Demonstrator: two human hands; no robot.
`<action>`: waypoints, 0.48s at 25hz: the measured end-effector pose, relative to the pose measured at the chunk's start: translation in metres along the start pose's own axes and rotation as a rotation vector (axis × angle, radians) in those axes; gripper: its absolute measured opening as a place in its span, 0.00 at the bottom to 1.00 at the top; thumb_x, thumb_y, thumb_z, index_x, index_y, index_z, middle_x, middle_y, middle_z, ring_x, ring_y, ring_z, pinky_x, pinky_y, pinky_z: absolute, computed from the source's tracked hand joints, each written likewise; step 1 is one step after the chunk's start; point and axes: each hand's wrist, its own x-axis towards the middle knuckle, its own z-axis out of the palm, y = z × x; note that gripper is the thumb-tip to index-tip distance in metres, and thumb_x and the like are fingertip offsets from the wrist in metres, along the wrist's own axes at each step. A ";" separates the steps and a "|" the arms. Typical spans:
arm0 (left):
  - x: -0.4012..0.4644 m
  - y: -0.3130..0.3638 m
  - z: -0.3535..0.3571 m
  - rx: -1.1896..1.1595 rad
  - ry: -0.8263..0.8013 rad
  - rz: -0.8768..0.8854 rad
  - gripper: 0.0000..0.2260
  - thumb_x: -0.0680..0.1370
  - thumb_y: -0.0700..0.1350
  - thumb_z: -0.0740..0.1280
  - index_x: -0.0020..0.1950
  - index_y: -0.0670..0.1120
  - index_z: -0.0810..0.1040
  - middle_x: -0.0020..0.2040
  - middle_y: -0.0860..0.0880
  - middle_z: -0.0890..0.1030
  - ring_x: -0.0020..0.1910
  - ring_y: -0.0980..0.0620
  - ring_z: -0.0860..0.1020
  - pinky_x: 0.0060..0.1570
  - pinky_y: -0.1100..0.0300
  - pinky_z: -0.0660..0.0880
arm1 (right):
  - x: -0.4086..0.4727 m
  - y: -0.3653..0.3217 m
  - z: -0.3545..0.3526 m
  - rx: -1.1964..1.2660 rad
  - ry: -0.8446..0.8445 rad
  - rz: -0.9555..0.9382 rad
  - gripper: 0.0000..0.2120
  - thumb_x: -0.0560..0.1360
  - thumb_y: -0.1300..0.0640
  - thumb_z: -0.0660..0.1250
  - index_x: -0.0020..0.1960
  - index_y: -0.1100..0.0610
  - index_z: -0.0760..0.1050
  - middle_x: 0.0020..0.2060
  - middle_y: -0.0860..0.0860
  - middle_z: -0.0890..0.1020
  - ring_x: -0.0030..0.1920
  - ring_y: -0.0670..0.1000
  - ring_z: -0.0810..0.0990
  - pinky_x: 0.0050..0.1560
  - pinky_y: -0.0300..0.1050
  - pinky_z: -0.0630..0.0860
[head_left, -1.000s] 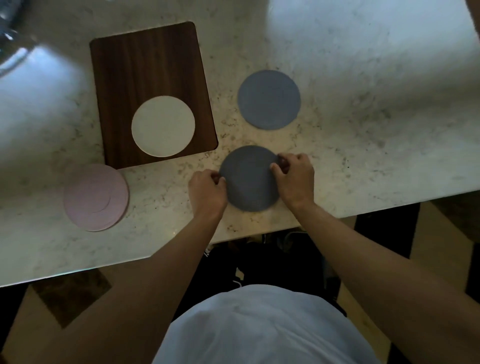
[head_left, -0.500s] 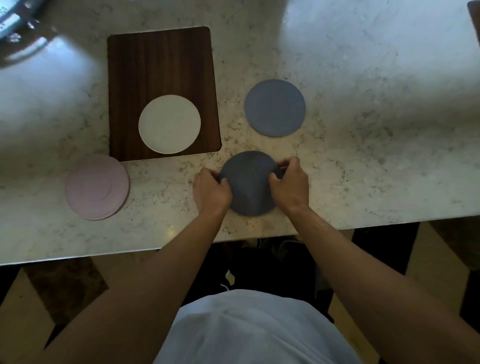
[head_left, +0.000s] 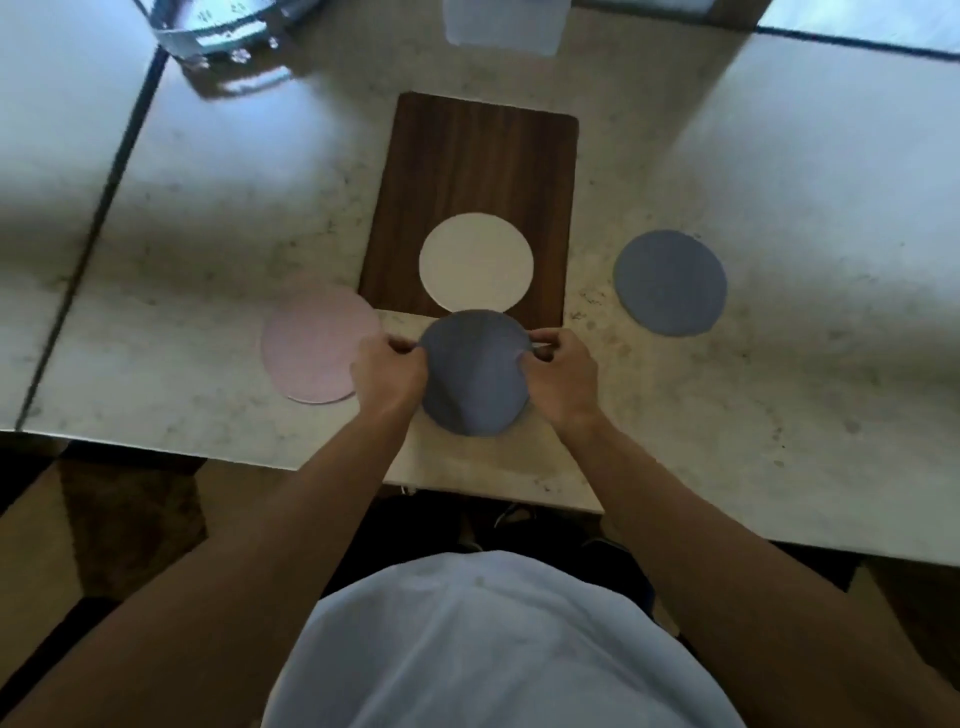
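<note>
Right, both hands are on the dark grey disc (head_left: 475, 371) near the front edge of the marble counter (head_left: 208, 260). The left hand (head_left: 387, 371) pinches its left rim and the right hand (head_left: 561, 379) pinches its right rim, fingers curled tight on the edge. The disc's far rim overlaps the near edge of the wooden board (head_left: 478, 171) and reaches the white disc (head_left: 476, 268) lying on it. Whether the dark disc is off the surface, I cannot tell. The pink disc (head_left: 317, 345) sits just beside the left hand, and the blue-grey disc (head_left: 670, 283) lies well apart on the right.
</note>
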 end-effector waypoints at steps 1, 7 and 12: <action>0.009 -0.004 -0.018 -0.007 0.031 0.003 0.02 0.73 0.43 0.71 0.42 0.46 0.83 0.41 0.46 0.85 0.43 0.46 0.82 0.46 0.51 0.81 | 0.001 -0.009 0.017 -0.025 -0.023 -0.008 0.10 0.71 0.57 0.71 0.52 0.52 0.78 0.38 0.41 0.80 0.36 0.36 0.78 0.29 0.24 0.68; 0.053 -0.030 -0.099 -0.049 0.143 -0.073 0.03 0.72 0.40 0.71 0.39 0.47 0.84 0.38 0.47 0.84 0.40 0.48 0.82 0.44 0.52 0.81 | -0.001 -0.050 0.106 -0.209 -0.148 -0.132 0.14 0.71 0.58 0.72 0.57 0.56 0.82 0.47 0.50 0.86 0.44 0.45 0.80 0.42 0.34 0.71; 0.085 -0.044 -0.129 -0.076 0.185 -0.110 0.07 0.73 0.39 0.70 0.49 0.45 0.86 0.46 0.46 0.86 0.47 0.47 0.83 0.53 0.54 0.80 | 0.008 -0.074 0.150 -0.275 -0.168 -0.173 0.12 0.70 0.57 0.73 0.54 0.54 0.82 0.42 0.47 0.82 0.42 0.45 0.79 0.38 0.31 0.68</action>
